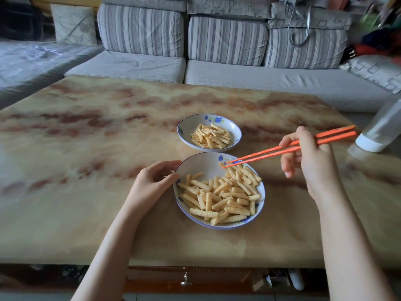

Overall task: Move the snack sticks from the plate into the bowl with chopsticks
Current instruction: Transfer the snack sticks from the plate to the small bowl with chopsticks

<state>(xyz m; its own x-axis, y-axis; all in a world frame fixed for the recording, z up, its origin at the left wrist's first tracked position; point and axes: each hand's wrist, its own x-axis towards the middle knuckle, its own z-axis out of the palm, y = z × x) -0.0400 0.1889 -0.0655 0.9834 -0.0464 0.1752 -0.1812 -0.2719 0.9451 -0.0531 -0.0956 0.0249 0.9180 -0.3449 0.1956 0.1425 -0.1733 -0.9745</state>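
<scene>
A white plate with blue flowers lies near me, heaped with yellow ridged snack sticks. Behind it stands a smaller matching bowl that also holds a pile of sticks. My left hand grips the plate's left rim between thumb and fingers. My right hand holds a pair of orange chopsticks. Their tips close on one snack stick at the plate's far edge.
The dishes sit on a marbled tan table. A clear bottle with a white cap lies at the table's right edge, close to the chopstick ends. Grey striped sofa cushions run behind the table. A drawer handle shows below the front edge.
</scene>
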